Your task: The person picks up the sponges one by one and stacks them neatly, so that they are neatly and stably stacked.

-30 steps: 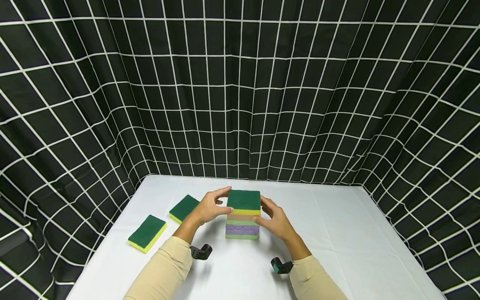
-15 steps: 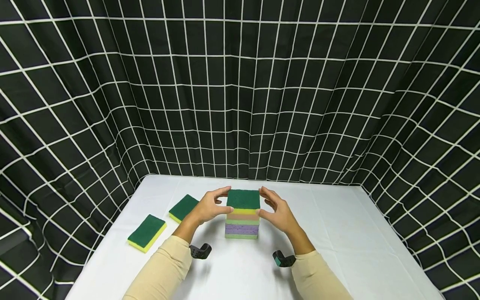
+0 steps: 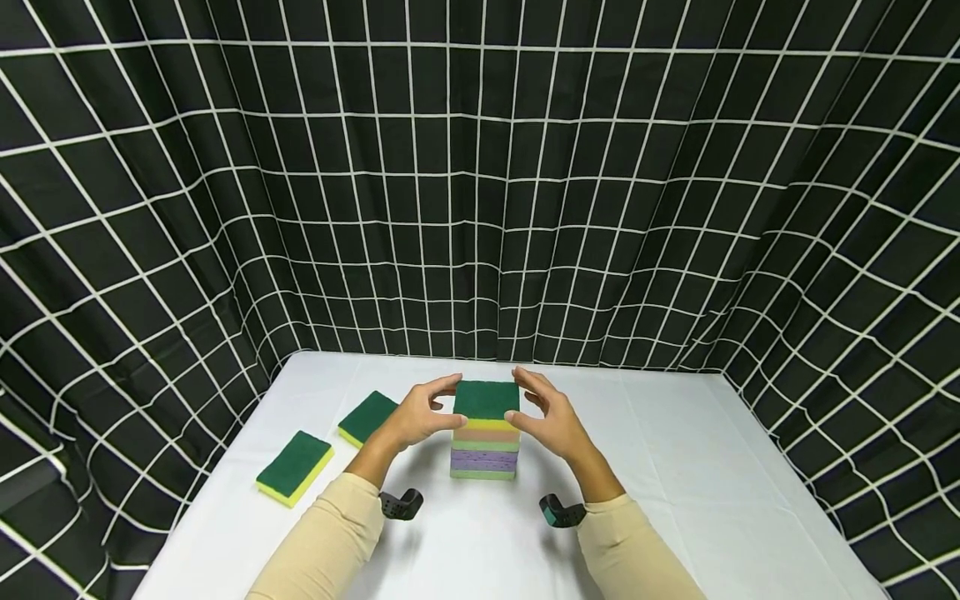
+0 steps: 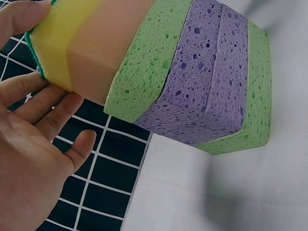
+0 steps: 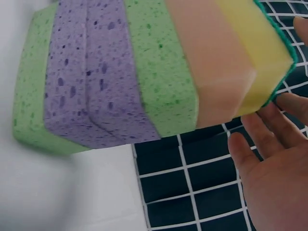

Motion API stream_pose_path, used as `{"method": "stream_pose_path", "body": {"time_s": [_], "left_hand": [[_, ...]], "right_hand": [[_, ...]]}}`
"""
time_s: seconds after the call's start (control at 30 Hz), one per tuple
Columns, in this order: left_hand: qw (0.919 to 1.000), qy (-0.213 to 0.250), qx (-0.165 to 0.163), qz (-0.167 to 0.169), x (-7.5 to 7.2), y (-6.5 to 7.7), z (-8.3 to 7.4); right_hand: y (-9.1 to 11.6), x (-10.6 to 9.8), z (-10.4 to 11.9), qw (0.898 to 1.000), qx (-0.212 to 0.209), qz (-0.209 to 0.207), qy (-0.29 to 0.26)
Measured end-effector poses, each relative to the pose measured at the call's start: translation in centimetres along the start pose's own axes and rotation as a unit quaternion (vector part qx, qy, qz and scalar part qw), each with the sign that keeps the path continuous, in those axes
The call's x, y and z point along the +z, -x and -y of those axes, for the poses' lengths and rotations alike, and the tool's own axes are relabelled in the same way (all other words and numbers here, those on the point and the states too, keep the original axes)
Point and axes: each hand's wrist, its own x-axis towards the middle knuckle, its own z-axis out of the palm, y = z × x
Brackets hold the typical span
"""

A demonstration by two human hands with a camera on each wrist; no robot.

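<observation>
A yellow scouring sponge (image 3: 487,400), dark green pad up, tops a stack of sponges. Beneath it come a peach sponge (image 4: 103,45), a green sponge (image 5: 161,67), two purple sponges (image 4: 211,67) and another green sponge (image 3: 483,474) on the table. My left hand (image 3: 416,415) holds the top sponge at its left end, thumb at the front corner and fingers at the back. Around the right end, my right hand (image 3: 555,423) is spread with nearly straight fingers. In the right wrist view its fingertips are at the yellow edge, while the thumb (image 5: 301,30) stands apart from it.
Two more green-and-yellow scouring sponges lie flat to the left, one nearer (image 3: 295,465) and one farther (image 3: 367,417), close to my left forearm. The white table (image 3: 660,467) ends at a black curtain with a white grid (image 3: 480,208).
My right hand drew slightly away from the stack, then came back in, its thumb now over the front right corner. The left hand and the stack have stayed put.
</observation>
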Motion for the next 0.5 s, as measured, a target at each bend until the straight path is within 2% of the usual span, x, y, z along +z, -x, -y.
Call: {"method": "stream_pose_path", "body": {"time_s": [0.17,0.3,0.5], "left_hand": [[0.9998,0.010,0.014,-0.008,0.0,0.1,0.4],[0.9997,0.011,0.019,-0.012,0.0,0.1,0.7],[0.9993,0.017,0.028,-0.019,-0.3,0.7,-0.1]], "right_hand": [[0.2,0.4,-0.5,1.000,0.022,0.009,-0.008],[0.2,0.4,-0.9,1.000,0.023,0.010,-0.014],[0.3,0.3,-1.1,1.000,0.017,0.009,-0.014]]}}
